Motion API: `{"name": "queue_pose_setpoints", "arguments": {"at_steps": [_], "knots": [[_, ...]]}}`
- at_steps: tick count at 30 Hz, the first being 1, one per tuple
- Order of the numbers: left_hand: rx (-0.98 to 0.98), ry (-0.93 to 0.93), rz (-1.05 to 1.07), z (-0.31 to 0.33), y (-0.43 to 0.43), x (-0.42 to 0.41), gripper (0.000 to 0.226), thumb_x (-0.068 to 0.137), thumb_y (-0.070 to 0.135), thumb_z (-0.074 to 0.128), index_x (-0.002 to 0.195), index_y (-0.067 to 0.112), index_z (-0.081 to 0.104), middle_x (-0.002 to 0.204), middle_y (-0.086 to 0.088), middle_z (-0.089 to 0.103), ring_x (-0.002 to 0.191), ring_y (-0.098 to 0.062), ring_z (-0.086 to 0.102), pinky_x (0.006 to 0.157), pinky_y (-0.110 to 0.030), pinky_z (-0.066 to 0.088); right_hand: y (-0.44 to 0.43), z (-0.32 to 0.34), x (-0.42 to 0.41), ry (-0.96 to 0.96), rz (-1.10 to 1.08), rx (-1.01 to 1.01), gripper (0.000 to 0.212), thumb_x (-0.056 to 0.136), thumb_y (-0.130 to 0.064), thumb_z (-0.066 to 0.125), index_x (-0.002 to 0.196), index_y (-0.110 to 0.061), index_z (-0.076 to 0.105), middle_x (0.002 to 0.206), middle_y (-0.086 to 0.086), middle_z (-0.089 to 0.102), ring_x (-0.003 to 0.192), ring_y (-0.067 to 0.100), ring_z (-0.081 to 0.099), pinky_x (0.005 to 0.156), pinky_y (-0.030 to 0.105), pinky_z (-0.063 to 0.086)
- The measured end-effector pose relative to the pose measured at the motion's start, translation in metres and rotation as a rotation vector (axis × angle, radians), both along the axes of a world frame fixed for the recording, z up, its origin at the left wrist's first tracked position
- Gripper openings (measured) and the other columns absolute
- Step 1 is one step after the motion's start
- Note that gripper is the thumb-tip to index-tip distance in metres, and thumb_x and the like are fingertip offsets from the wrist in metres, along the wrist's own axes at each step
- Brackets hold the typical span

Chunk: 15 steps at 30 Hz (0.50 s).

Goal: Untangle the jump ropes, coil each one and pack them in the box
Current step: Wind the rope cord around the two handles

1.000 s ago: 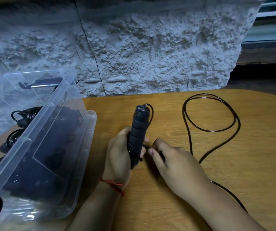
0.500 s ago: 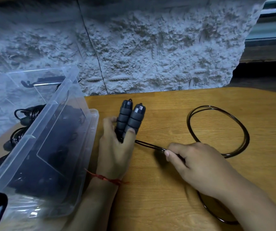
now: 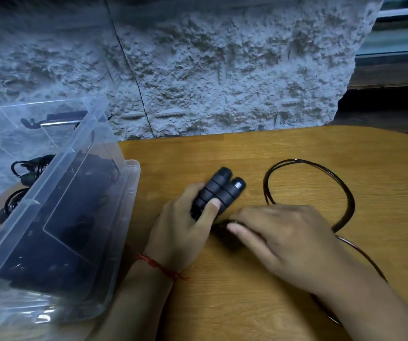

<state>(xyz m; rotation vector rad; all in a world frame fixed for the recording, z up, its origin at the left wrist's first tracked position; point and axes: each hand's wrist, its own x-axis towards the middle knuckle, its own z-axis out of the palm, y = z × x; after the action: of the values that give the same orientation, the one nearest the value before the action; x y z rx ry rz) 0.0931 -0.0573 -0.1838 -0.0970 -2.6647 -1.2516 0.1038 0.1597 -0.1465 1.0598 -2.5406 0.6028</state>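
Box (image 3: 124, 183) at nine o'clock held ropes (image 3: 33, 168); your left hand (image 3: 185, 232) gripped both handles (image 3: 219, 193), cord (image 3: 321, 172) loose; right hand (image 3: 286, 239): hold unclear.

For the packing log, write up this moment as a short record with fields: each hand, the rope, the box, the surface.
left hand: grips both black handles side by side, ends pointing away from the person
right hand: lies over the cord beside the left hand; blurred, grip unclear
cord: loose loop on the wooden table, right of the handles
box: clear plastic, left of the hands; dark ropes show through it
stage: this rope not yet in the box
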Motion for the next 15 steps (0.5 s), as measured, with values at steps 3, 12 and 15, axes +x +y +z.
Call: {"name": "queue_pose_setpoints", "arguments": {"at_steps": [3,12,15], "knots": [[0.028,-0.011,-0.252,0.012,0.01,0.008,0.033,0.111,0.039,0.039,0.132,0.037,0.063,0.11,0.011,0.073,0.107,-0.015,0.069,0.086,-0.043,0.056,0.009,-0.001,-0.008,0.025,-0.089,-0.14,0.024,0.11,-0.044,0.051,0.107,-0.033,0.072,0.09,-0.019,0.07,0.08,0.001,0.068,0.059,0.027,0.049],[-0.312,-0.016,-0.529,0.003,0.023,0.014,0.075,0.078,0.076,0.074,0.14,0.039,0.052,0.123,0.02,0.065,0.113,-0.003,0.066,0.09,-0.034,0.057,0.025,-0.002,-0.019,-0.384,-0.065,-0.289,0.019,0.09,-0.056,0.075,0.085,-0.038,0.076,0.082,-0.02,0.07,0.08,0.009,0.069,0.064,0.037,0.054],[-0.356,0.034,-0.462,0.007,0.026,0.019,0.084,0.079,0.066,0.076,0.146,0.043,0.03,0.119,0.018,0.069,0.101,-0.005,0.07,0.083,-0.034,0.058,0.029,0.0,-0.022,-0.569,-0.13,-0.414,0.021,0.077,-0.05,0.088,0.077,-0.031,0.079,0.068,-0.009,0.069,0.064,0.009,0.063,0.06,0.034,0.05]]}}
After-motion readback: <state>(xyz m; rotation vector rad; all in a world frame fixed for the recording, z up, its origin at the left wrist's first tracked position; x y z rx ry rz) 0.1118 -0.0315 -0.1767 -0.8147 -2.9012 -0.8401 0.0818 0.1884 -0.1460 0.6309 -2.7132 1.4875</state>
